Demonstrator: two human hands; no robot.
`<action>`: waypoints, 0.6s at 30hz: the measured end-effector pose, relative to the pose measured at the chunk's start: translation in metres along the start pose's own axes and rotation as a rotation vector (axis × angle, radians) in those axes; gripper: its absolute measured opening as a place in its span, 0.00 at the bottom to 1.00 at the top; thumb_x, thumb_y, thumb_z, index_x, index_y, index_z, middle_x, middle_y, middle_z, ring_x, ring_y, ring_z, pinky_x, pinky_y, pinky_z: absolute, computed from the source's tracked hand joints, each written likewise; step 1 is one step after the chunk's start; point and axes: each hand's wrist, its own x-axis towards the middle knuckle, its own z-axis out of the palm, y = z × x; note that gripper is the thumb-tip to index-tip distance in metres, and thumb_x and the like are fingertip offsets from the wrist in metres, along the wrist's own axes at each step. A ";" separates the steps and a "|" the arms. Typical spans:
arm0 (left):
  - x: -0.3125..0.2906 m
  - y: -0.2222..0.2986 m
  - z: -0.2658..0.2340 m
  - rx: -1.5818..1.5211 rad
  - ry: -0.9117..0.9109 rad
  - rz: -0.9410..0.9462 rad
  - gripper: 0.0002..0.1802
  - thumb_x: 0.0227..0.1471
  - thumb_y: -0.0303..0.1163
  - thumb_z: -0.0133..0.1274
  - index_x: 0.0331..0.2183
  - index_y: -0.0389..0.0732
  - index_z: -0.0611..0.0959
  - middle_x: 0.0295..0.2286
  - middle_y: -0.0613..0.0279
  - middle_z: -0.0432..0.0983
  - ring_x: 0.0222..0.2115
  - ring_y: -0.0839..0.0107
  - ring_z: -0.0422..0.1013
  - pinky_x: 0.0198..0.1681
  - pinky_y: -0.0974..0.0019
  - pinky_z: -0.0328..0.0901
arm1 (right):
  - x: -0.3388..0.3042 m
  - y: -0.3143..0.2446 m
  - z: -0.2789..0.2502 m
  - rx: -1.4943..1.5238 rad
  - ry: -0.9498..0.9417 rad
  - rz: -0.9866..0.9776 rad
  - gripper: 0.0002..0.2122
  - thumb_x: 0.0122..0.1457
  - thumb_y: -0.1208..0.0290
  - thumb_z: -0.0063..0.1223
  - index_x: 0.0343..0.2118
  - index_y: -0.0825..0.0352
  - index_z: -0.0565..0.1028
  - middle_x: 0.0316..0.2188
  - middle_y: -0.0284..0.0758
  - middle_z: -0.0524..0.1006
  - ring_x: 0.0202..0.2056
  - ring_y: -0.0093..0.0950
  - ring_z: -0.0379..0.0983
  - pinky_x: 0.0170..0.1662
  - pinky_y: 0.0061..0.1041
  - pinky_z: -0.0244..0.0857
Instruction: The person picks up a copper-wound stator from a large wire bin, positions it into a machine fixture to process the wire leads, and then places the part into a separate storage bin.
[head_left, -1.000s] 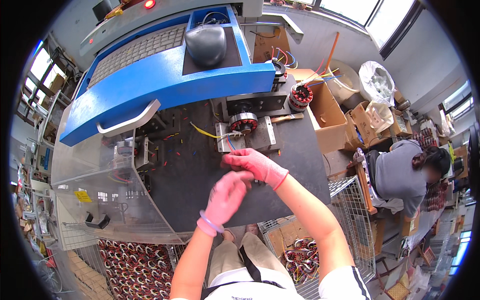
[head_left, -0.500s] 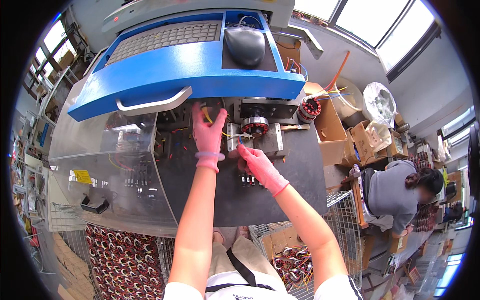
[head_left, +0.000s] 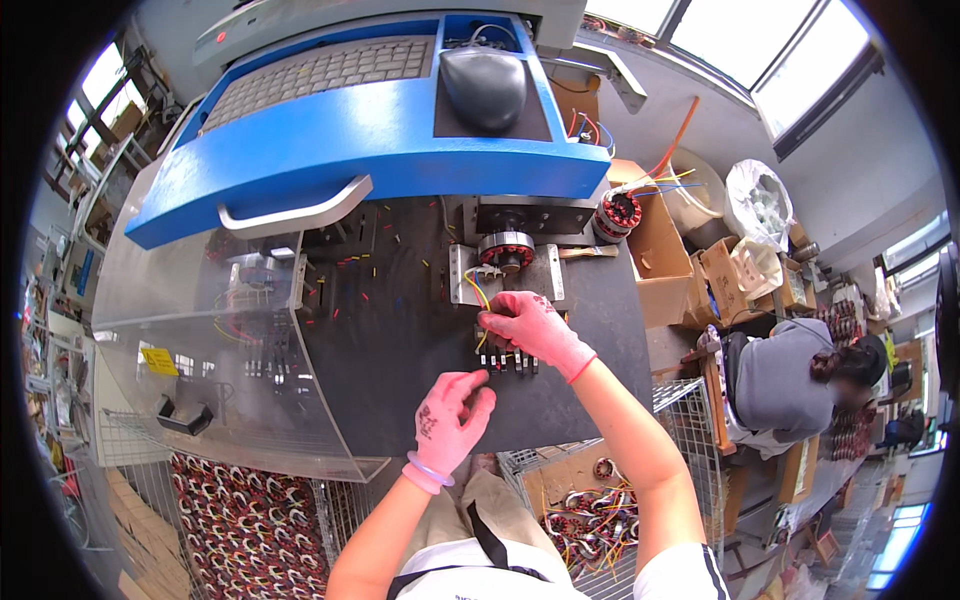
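My right hand (head_left: 530, 326), in a pink glove, pinches the thin yellow and blue wires (head_left: 476, 290) of a motor stator (head_left: 507, 252). The stator, a metal ring with red windings, sits on a metal fixture below the blue drawer. Just below my right fingers stands a row of small black-and-white terminal clips (head_left: 508, 362), and a yellow wire runs down toward them. My left hand (head_left: 450, 415), also gloved in pink, hovers at the near left of the clips. Its fingers are bent, with a gap between thumb and forefinger, and nothing shows in them.
A blue drawer (head_left: 380, 165) with keyboard and mouse (head_left: 484, 90) overhangs the back. At left rises a clear plastic cover (head_left: 220, 330). Another stator (head_left: 617, 215) stands near a cardboard box (head_left: 660, 270). Below are wire baskets with many stators (head_left: 250, 520). A person (head_left: 785, 375) sits at right.
My left hand has come back from under the drawer toward me, near the clips. My right hand has shifted slightly right and nearer, with the wires pulled toward the clips.
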 end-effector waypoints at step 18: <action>-0.016 -0.065 0.035 0.865 -0.179 0.191 0.28 0.49 0.40 0.53 0.53 0.47 0.73 0.39 0.63 0.67 0.37 0.64 0.67 0.37 0.58 0.63 | 0.006 0.034 0.018 -0.559 0.194 -0.358 0.08 0.57 0.68 0.53 0.33 0.67 0.69 0.26 0.44 0.76 0.32 0.45 0.73 0.34 0.39 0.65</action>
